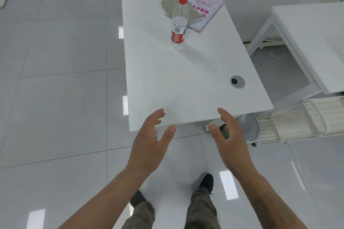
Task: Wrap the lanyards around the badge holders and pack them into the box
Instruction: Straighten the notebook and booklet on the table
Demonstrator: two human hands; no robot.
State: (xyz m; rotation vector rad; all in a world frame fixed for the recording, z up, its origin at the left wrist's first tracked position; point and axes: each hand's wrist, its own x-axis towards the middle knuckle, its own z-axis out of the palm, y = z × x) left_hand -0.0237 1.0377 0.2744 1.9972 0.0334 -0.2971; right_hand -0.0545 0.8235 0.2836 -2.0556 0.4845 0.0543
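Note:
No lanyard, badge holder or packing box shows in the head view. My left hand (150,139) and my right hand (229,135) are held out in front of me, palms facing each other, fingers relaxed and spread. Both hold nothing. They hover at the near end of a white table (186,80), fingertips just over its edge, not visibly touching it.
A clear water bottle (179,22) with a red cap stands mid-table. Behind it lie a grey flat item (171,5) and a pink-printed sheet (204,7). A cable grommet (237,81) sits at the table's right. A second white table (312,39), a perforated rack (301,121), glossy floor.

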